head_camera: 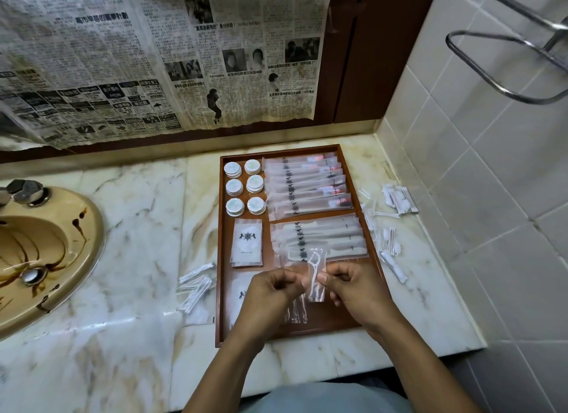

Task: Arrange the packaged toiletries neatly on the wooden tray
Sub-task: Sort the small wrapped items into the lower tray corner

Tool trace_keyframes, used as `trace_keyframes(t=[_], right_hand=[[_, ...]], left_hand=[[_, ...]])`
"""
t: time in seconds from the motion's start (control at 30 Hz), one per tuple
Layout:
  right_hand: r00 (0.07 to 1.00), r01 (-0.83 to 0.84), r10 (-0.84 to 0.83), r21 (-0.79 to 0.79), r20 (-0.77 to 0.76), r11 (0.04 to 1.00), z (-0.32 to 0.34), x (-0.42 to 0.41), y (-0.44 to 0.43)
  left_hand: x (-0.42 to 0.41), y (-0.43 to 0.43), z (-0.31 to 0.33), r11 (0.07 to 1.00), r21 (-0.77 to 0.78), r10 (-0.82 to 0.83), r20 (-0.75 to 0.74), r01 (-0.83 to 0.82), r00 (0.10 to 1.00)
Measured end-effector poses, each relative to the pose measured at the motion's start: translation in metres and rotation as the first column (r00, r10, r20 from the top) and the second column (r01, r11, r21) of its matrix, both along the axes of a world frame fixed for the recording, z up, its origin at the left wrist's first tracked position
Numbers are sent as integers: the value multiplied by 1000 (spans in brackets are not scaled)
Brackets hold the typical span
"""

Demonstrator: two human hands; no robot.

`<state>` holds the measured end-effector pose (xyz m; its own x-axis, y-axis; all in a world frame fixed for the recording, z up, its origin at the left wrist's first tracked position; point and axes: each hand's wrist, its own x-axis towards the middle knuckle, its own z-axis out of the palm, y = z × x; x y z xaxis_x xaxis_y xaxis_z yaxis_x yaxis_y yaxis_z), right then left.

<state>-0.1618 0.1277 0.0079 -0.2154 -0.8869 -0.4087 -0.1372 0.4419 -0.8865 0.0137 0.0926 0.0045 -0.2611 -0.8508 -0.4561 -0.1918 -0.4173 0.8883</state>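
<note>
- Setting: marble counter [132,228] in a tiled bathroom corner; newspaper [153,59] covers the wall behind; metal rail [507,71] on the tiles at upper right.
- Far left: stained beige sink [46,259] with its drain and tap base.
- Left of the tray, on the counter: loose heap of small wrapped sticks [196,286], not yet placed.
- Wooden tray [218,259], centre: six round white packs [245,187] in two columns at its far left; below them a flat sachet [247,242]; a second sachet [242,292] partly hidden under the left hand.
- Tray, right compartments: overlapping row of long frosted sleeves [304,185] at the far end; a second stack of sleeves [319,237] nearer.
- Left hand [270,292]: fingers curled, pinching clear wrappers [295,312] over the tray's near section.
- Floss pick packet [315,274]: held upright between both hands, above the tray.
- Right hand [353,286]: thumb and forefinger closed on the packet's edge, other fingers curled.
- Right of the tray: scattered small packets [396,200], more nearer, still on the counter.
- Step in hand, as judged: gathering floss picks into an even bundle; most of the tray is already filled.
- Next move calls for laying the bundle flat in the tray's bare near section, edges squared, then collecting the loose packets on both sides.
</note>
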Motion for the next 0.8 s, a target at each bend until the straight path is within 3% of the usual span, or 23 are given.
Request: trace_keyframes(t=[0.17,0.4,0.53,0.63,0.73,0.8], right_hand=[[991,-114,117,44,-58,992,0,2,4],[995,23,-10,129,-99,991,-12,1,8],[980,95,-51,226,-194,970,-30,-2,8],[965,95,-28,247,-261,964,-40,-3,8],[934,77,11,232,-356,970,-48,1,7],[890,70,39,220,-454,973,-50,3,6]], left_hand=[[-2,-12,-1,1000,11,21,-76,-20,997],[-5,-24,-11,1000,-26,20,89,-18,996],[-2,-24,-20,980,-187,-8,306,68,952],[8,-23,-29,883,-377,8,609,280,793],[16,-17,-32,781,-347,-28,811,519,584],[18,-12,-31,747,-306,-42,864,590,502]])
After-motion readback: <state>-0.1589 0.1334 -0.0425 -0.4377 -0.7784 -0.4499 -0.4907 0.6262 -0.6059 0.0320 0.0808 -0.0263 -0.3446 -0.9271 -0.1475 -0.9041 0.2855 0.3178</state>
